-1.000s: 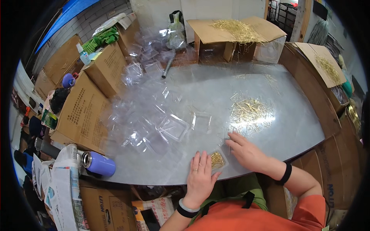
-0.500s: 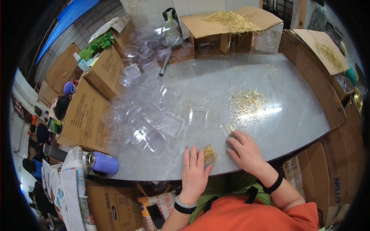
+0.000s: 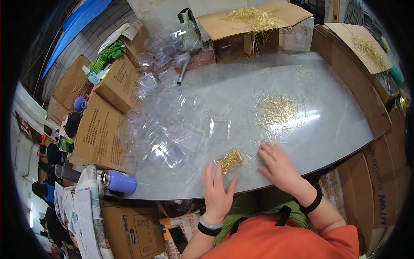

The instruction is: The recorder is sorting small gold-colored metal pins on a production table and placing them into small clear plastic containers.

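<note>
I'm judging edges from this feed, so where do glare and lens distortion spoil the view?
Head view: a white glare streak on the grey tabletop reaches the lower right of the loose gold-coloured wire pile; head view: highlights on the heaped clear plastic boxes make outlines hard to separate; head view: the fisheye bows the tabletop's near edge and leaves the corners black.

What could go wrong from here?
1. The box of gold pins sits right by the left hand; a nudge might tip or spill it. I can't tell whether it's closed.
2. Scattered pins reach toward the right hand; a sweep could prick a finger.
3. The purple bottle, near the table's edge, looks uncapped; any liquid inside might spill.
</note>
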{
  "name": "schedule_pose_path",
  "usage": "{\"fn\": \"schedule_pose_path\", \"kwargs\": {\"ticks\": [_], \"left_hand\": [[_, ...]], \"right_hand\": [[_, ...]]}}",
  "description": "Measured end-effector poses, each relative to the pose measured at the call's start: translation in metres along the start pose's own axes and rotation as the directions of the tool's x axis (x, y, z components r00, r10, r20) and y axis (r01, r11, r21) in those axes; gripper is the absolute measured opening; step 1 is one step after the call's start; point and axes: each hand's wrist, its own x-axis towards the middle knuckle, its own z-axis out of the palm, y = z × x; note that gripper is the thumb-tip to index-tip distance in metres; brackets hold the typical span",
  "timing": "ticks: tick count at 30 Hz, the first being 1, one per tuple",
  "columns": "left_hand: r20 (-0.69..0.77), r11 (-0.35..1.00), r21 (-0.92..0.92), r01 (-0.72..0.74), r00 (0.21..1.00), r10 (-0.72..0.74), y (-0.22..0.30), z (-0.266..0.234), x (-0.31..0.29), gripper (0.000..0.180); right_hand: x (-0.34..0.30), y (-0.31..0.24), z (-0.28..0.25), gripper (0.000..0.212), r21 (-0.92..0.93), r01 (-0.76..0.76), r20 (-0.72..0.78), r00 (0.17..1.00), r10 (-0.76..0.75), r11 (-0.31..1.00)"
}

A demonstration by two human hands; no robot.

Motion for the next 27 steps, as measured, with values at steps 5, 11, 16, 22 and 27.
{"fn": "schedule_pose_path", "kwargs": {"ticks": [5, 11, 16, 22, 27], "left_hand": [[0.062, 0.992, -0.088, -0.093, 0.993, 0.098, 0.004, 0.002, -0.020, 0.035], [0.193, 0.994, -0.076, -0.074, 0.977, 0.088, 0.018, 0.005, 0.003, 0.030], [0.211, 0.996, -0.051, -0.074, 0.974, 0.084, 0.018, 0.016, 0.014, 0.031], [0.303, 0.953, -0.237, -0.188, 0.918, 0.256, 0.017, 0.020, 0.017, 0.035], [0.257, 0.969, -0.236, -0.072, 0.957, 0.134, 0.012, 0.015, 0.012, 0.044]], "right_hand": [[0.009, 0.007, -0.003, 0.038, 0.098, 0.055, -0.038, 0.998, -0.051, 0.994], [0.003, 0.014, -0.001, 0.036, 0.166, 0.098, 0.047, 0.993, -0.107, 0.981], [-0.004, -0.015, -0.019, 0.035, -0.002, 0.027, -0.110, 0.994, -0.027, 1.000], [-0.008, 0.007, -0.006, 0.035, 0.100, 0.075, -0.064, 0.996, -0.069, 0.992], [-0.017, 0.004, -0.020, 0.042, 0.051, -0.068, -0.204, 0.976, 0.077, 0.996]]}}
